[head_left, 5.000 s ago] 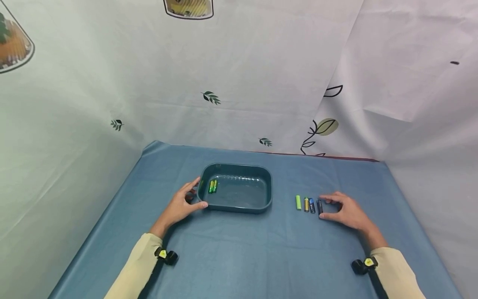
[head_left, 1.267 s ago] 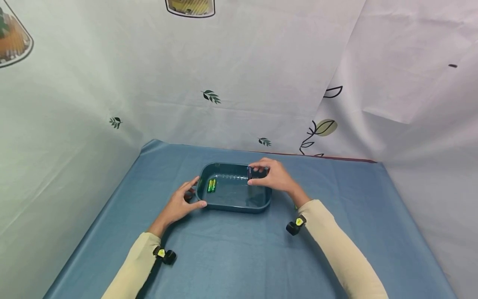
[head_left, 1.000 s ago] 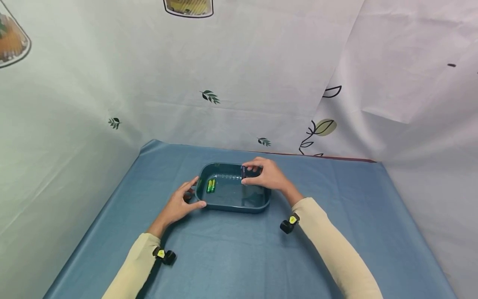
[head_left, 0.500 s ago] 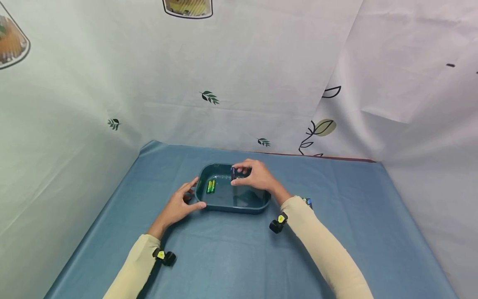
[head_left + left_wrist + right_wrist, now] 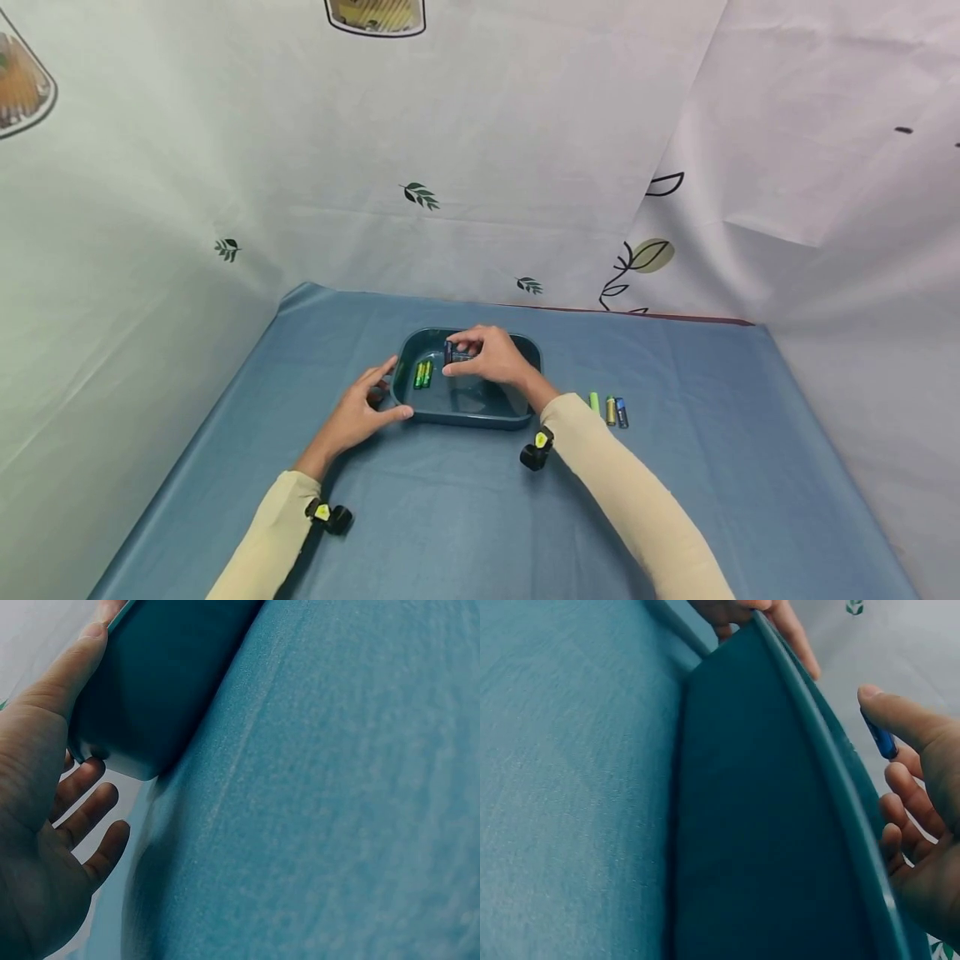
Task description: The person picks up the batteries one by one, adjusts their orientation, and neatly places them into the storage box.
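At the back middle of the table sits a dark teal tray [image 5: 468, 419]. My left hand [image 5: 360, 421] spans the tray's left end, thumb against the near wall and fingers along the left side. In the left wrist view, several of its fingers spread loosely beside the tray. My right hand [image 5: 495, 354] is over the tray, pinching a dark blue battery [image 5: 448, 353] between thumb and fingertips. The battery's blue end [image 5: 885, 742] shows in the right wrist view. Two green batteries [image 5: 423, 375] lie side by side inside the tray at its left.
Right of the tray, on the blue cloth [image 5: 450, 508], lie a light green battery [image 5: 595, 403], a gold battery [image 5: 611, 411] and a blue-topped black battery [image 5: 622, 413]. White patterned curtains [image 5: 480, 167] stand behind and on both sides.
My right hand has picked up the rightmost dark battery from the row, carried it left over the tray, and moved further left toward the green pair. My left hand has stayed at the tray.
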The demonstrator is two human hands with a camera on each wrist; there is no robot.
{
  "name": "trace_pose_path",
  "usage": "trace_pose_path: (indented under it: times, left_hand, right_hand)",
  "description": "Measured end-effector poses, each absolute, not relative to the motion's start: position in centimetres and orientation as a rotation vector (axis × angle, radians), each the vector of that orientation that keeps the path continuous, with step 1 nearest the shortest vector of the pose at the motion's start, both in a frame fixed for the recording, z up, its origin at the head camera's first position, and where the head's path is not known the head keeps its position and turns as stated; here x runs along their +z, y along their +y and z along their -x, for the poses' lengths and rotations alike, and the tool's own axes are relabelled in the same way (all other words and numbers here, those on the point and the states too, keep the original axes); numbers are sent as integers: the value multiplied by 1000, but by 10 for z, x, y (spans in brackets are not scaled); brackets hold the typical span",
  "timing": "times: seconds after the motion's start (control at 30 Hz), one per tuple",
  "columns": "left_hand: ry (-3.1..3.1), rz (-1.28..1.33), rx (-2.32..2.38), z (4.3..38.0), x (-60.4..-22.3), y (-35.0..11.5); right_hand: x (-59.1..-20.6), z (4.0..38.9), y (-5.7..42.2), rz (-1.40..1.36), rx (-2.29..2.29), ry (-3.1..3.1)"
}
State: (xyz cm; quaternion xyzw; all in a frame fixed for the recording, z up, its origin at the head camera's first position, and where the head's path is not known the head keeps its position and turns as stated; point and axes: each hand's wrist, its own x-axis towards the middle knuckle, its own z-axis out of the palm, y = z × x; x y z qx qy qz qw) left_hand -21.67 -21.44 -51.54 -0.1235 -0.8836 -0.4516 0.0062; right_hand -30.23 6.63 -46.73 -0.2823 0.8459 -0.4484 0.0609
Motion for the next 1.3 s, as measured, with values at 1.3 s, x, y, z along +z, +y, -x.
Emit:
trace_pose_path:
  times: [1.3]
  left_hand:
    - [-2757,403,-1408,216,-515,-215]
  right_hand:
    - [-485,304,34,623,-1205,2641]
